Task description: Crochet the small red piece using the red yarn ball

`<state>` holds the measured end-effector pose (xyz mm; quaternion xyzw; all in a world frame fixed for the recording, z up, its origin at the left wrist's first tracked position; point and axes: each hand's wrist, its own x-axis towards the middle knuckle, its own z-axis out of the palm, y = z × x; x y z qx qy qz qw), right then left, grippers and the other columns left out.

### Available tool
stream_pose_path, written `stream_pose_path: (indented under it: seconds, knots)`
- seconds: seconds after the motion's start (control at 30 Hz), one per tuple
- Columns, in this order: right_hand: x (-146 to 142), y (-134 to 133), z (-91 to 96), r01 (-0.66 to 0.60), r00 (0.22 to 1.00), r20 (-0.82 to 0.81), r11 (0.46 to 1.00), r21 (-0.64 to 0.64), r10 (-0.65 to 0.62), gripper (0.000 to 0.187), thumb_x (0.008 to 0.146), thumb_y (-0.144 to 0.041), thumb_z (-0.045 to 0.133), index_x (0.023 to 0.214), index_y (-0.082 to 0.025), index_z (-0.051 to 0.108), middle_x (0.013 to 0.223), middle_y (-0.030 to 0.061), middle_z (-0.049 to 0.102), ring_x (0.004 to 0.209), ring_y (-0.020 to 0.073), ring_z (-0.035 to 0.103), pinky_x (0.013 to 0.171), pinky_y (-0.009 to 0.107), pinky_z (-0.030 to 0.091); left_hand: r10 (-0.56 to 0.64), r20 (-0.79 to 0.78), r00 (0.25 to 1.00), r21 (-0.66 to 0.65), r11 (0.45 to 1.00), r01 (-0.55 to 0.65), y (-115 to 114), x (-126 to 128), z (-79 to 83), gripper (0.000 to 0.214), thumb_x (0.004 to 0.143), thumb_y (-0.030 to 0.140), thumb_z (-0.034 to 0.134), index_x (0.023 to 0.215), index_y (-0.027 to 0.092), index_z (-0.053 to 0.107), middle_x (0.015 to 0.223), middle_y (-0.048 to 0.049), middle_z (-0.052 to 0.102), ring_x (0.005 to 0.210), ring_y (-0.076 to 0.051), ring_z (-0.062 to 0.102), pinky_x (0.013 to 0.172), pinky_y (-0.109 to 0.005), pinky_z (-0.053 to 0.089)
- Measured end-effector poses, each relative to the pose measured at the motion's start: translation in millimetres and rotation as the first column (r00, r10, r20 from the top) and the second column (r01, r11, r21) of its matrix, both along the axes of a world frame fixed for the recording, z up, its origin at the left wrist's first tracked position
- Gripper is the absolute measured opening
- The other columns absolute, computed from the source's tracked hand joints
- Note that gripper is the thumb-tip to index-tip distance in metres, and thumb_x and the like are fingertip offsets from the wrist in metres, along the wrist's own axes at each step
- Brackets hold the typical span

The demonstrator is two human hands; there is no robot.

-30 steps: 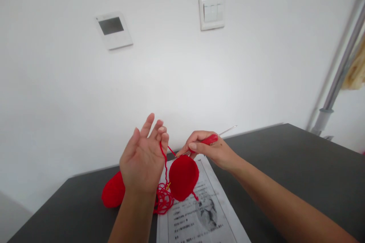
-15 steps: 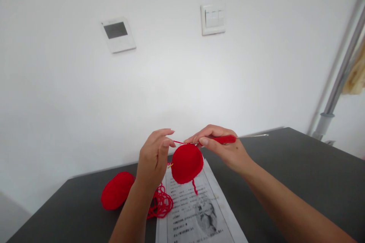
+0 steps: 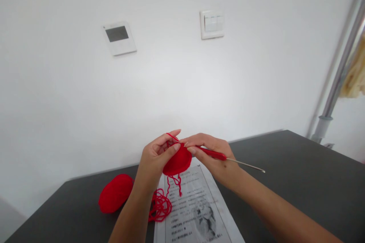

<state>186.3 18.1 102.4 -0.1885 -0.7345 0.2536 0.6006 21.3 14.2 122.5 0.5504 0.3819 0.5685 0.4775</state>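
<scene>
My left hand (image 3: 158, 153) pinches the upper edge of a round red crochet piece (image 3: 178, 161), thumb in front. A strand of red yarn runs over its raised index finger. In my right hand (image 3: 209, 150) is a crochet hook (image 3: 212, 153) with a red handle; its bare metal end points down to the right. The hook's other tip meets the top edge of the piece, between both hands. Red yarn tails dangle below the piece. Loose red yarn (image 3: 160, 205) lies tangled beside my left wrist, near a red yarn ball (image 3: 116, 193).
Printed sheets (image 3: 196, 212) with text and a dark picture lie under the hands on the dark table (image 3: 270, 182). Behind stands a white wall with a screen panel (image 3: 119, 38) and a light switch (image 3: 212, 24). A metal pole (image 3: 339, 79) rises at the right.
My left hand has closed on the crochet piece, which has shifted left and tilted. My right hand has come closer to the left, and the hook's rear end has swung downward.
</scene>
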Motion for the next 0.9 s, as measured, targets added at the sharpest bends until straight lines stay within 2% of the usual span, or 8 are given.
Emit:
stream_pose_path:
  seconds: [0.1, 0.17, 0.27, 0.37, 0.53, 0.77, 0.9]
  knots:
    - [-1, 0, -0.6, 0.056, 0.998, 0.011, 0.986, 0.155, -0.058, 0.014, 0.090, -0.019, 0.054, 0.095, -0.021, 0.066, 0.098, 0.0043, 0.071, 0.091, 0.0151, 0.067, 0.082, 0.030, 0.054, 0.030, -0.027, 0.999, 0.042, 0.999, -0.029, 1, 0, 0.9, 0.016, 0.068, 0.025, 0.076, 0.083, 0.020, 0.074, 0.092, -0.0005, 0.070, 0.075, -0.012, 0.062, 0.067, -0.020, 0.047]
    - [-2, 1, -1.6, 0.093, 0.995, 0.021, 0.965, 0.246, -0.101, 0.014, 0.091, -0.016, 0.053, 0.096, -0.020, 0.065, 0.100, 0.0055, 0.071, 0.093, 0.0153, 0.066, 0.083, 0.030, 0.054, 0.072, -0.040, 0.997, 0.070, 0.995, -0.069, 0, 1, 1.7, 0.010, 0.068, 0.024, 0.076, 0.076, 0.019, 0.073, 0.094, -0.0006, 0.070, 0.074, -0.011, 0.061, 0.066, -0.019, 0.047]
    - [-4, 3, -4.6, 0.154, 0.981, 0.062, 0.925, 0.347, -0.186, 0.014, 0.091, -0.014, 0.051, 0.099, -0.020, 0.062, 0.104, 0.0070, 0.068, 0.097, 0.0157, 0.064, 0.084, 0.031, 0.053, 0.143, -0.044, 0.989, 0.095, 0.986, -0.139, -3, 7, 1.5, 0.023, 0.070, 0.024, 0.074, 0.093, 0.021, 0.073, 0.074, 0.0027, 0.067, 0.068, -0.010, 0.059, 0.062, -0.018, 0.046]
    - [-6, 5, -9.3, 0.213, 0.958, 0.090, 0.888, 0.409, -0.271, 0.015, 0.092, -0.014, 0.050, 0.103, -0.020, 0.058, 0.113, 0.0088, 0.064, 0.103, 0.0167, 0.060, 0.088, 0.033, 0.051, 0.208, -0.027, 0.978, 0.150, 0.968, -0.202, -6, 13, -1.3, 0.021, 0.073, 0.024, 0.072, 0.094, 0.022, 0.072, 0.075, 0.0032, 0.068, 0.073, -0.011, 0.060, 0.067, -0.018, 0.047]
    - [-14, 8, -20.0, 0.208, 0.940, 0.148, 0.861, 0.463, -0.307, 0.015, 0.092, -0.018, 0.049, 0.107, -0.019, 0.052, 0.120, 0.0104, 0.058, 0.109, 0.0193, 0.055, 0.089, 0.035, 0.050, 0.270, 0.113, 0.956, 0.166, 0.944, -0.286, -8, 21, -7.3, 0.012, 0.078, 0.027, 0.068, 0.088, 0.023, 0.073, 0.085, 0.0027, 0.071, 0.080, -0.011, 0.061, 0.071, -0.018, 0.048]
    - [-24, 6, -27.7, 0.212, 0.955, 0.093, 0.866, 0.452, -0.282, 0.018, 0.092, -0.016, 0.047, 0.109, -0.021, 0.048, 0.119, 0.0091, 0.054, 0.107, 0.0196, 0.053, 0.086, 0.034, 0.050, 0.326, 0.270, 0.906, 0.115, 0.923, -0.367, -8, 27, -10.6, 0.005, 0.071, 0.024, 0.073, 0.075, 0.021, 0.073, 0.077, 0.0031, 0.070, 0.072, -0.009, 0.060, 0.066, -0.017, 0.048]
    - [-23, 5, -28.0, 0.229, 0.953, 0.067, 0.848, 0.479, -0.295, 0.017, 0.092, -0.017, 0.048, 0.109, -0.021, 0.049, 0.118, 0.0090, 0.054, 0.107, 0.0200, 0.052, 0.086, 0.035, 0.050, 0.316, 0.353, 0.881, 0.060, 0.932, -0.358, -9, 32, -11.2, 0.006, 0.069, 0.022, 0.074, 0.069, 0.019, 0.070, 0.071, 0.0040, 0.069, 0.067, -0.008, 0.060, 0.063, -0.015, 0.047]
